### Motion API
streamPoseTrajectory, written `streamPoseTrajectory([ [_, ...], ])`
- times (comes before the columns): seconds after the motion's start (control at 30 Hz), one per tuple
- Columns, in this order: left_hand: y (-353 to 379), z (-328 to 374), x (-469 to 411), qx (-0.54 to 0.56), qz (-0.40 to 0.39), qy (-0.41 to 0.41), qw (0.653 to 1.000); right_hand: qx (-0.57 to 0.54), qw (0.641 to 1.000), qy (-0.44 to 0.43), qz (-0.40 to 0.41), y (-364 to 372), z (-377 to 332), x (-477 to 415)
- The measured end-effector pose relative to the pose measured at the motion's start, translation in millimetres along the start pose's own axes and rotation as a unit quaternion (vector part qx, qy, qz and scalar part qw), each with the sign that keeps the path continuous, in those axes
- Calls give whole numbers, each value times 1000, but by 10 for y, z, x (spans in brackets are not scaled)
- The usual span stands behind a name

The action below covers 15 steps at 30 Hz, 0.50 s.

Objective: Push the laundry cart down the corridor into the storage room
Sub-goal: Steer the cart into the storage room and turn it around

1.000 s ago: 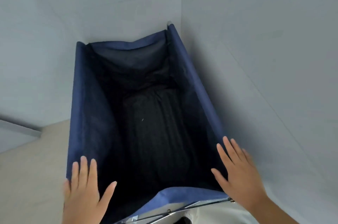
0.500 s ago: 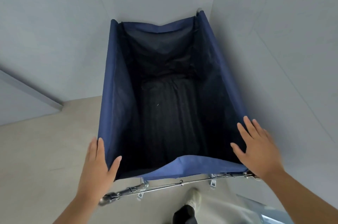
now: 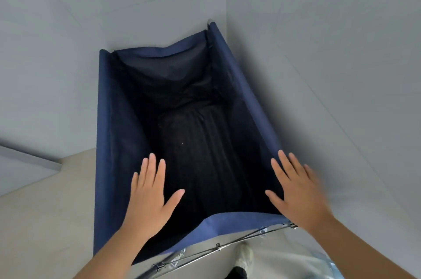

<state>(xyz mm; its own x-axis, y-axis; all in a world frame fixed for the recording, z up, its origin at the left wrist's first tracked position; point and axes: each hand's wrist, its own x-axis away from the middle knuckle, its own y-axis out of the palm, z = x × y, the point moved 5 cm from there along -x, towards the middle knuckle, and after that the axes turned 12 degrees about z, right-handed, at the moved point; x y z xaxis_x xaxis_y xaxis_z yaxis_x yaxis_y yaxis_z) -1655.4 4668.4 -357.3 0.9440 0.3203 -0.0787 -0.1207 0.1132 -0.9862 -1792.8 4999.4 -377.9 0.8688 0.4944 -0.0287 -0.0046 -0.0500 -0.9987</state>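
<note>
Grey walls [image 3: 330,73] box in our laundry cart [image 3: 107,142], and with left hand [image 3: 149,199] and right hand [image 3: 298,194] spread flat, gripping nothing, we risk it rolling or scraping the corner.

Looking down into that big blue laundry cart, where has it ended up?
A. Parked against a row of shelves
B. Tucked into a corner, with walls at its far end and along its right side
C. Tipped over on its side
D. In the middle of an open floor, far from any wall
B: the laundry cart stands upright with grey walls meeting just beyond its far right corner, while both open hands, left hand and right hand, hover at its near end.
</note>
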Motion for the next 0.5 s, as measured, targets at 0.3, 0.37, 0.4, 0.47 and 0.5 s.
streamPoseTrajectory([
  [0.3,326,1873,-1747,-2,-50,328,944,-72,992,103,-12,42,138,-62],
  [0.37,455,2087,-2005,-9,-66,349,935,-88,990,111,-6,55,148,-57],
  [0.4,522,2164,-2100,-19,-73,359,930,-93,990,110,-5,65,145,-53],
  [0.47,671,2294,-2204,-32,-83,381,920,-102,988,118,-6,97,171,-33],
  [0.5,715,2320,-2220,-29,-79,388,918,-108,987,121,-4,102,177,-35],
])
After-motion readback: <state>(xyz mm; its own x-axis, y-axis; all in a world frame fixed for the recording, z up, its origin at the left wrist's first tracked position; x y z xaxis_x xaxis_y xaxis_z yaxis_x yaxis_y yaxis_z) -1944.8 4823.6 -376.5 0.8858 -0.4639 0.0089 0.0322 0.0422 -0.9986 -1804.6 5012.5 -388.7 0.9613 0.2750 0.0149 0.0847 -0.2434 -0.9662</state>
